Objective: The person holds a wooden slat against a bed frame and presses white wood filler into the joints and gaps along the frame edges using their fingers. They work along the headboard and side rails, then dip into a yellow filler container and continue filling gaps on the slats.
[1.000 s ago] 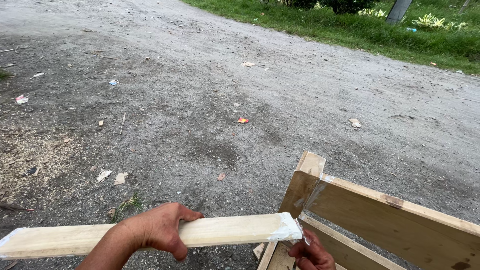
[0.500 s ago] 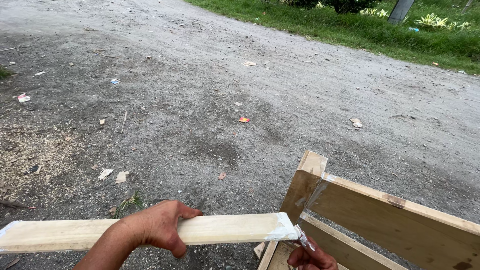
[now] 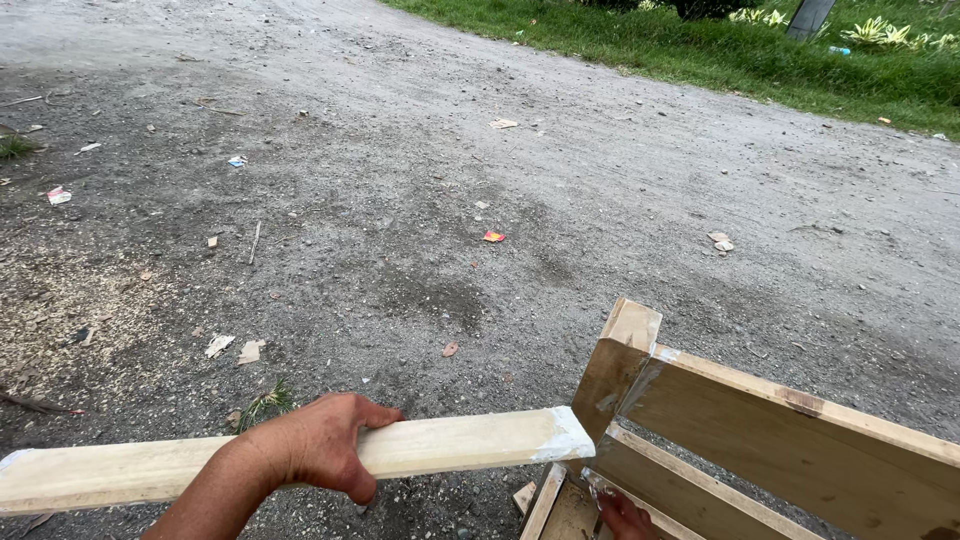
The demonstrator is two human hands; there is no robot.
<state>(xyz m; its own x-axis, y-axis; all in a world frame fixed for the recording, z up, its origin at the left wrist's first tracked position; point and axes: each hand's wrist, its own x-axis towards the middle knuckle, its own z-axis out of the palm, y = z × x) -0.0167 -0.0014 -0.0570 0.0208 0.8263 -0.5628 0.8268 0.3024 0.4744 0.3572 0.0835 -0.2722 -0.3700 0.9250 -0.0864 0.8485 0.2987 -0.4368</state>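
Left hand (image 3: pixel 318 445) wrapped over the pale wooden slat (image 3: pixel 200 462), fingers curled round its far edge, thumb under; firm hold near mid-length; slat lies roughly level, its white-smeared end (image 3: pixel 562 437) butted against the upright corner post (image 3: pixel 618 372) of the wooden frame (image 3: pixel 800 440); right hand (image 3: pixel 625 517) low at the frame's base, mostly out of view at the bottom edge, fingers seem pinched on something small and shiny, cannot tell what or how tightly; ground is gravel (image 3: pixel 420 200) with a sawdust patch (image 3: pixel 60 310) at left and scattered litter; grass verge (image 3: pixel 700 50) far off. Risks, as I judge them: slat is held one-handed well back from the joint, so the long free end could lever it off the post; if the white smear is wet adhesive, the end may slide; right hand sits right beneath the joint, so a slip could pinch its fingers; frame rests on loose gravel, could shift under a push.
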